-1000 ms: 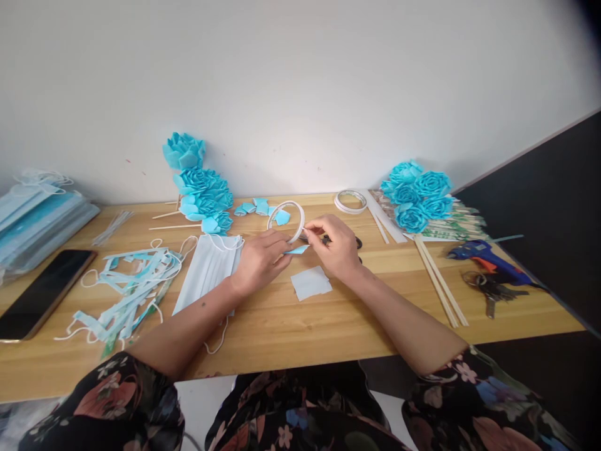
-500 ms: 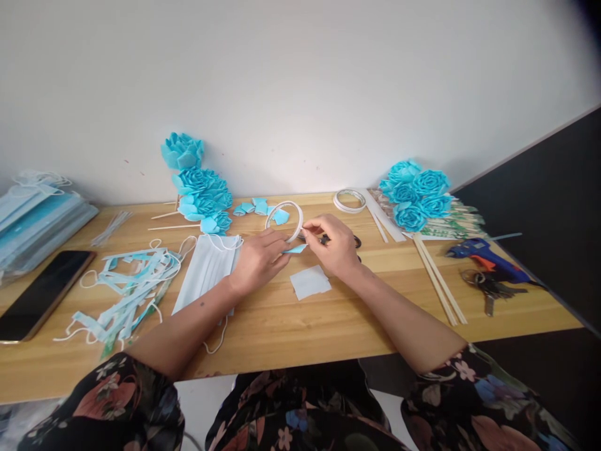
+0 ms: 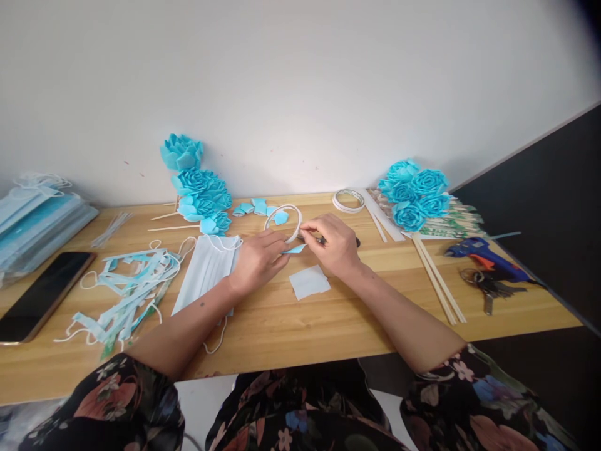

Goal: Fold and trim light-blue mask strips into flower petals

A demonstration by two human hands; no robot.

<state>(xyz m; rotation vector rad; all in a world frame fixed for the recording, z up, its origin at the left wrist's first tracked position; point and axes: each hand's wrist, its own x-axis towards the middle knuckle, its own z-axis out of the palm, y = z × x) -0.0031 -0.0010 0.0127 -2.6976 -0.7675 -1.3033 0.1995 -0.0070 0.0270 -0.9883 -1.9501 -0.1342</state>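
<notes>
My left hand [image 3: 260,260] is closed around a small piece of blue mask fabric [image 3: 295,249], and a roll of white tape [image 3: 299,219] stands on edge at its fingers. The thumb and forefinger of my right hand [image 3: 331,243] pinch at the roll's near right side, where the tape's end seems to be. Below my hands a pale fabric square [image 3: 310,282] lies flat on the table. Several folded blue pieces [image 3: 258,206] rest behind the roll. Scissors [image 3: 358,242] are mostly covered by my right hand.
A face mask [image 3: 206,269], cut-off strips [image 3: 126,288] and a phone [image 3: 44,297] lie left, beside stacked masks [image 3: 42,225]. Blue fabric flowers [image 3: 201,188] stand behind; more flowers [image 3: 413,194], a second tape roll [image 3: 348,200], sticks [image 3: 439,279], glue gun [image 3: 488,258] and keys [image 3: 491,289] are right.
Both hands stay almost in place with the tape roll and blue piece. My right fingers have shifted very slightly at the roll's edge, and the right hand covers more of the scissors.
</notes>
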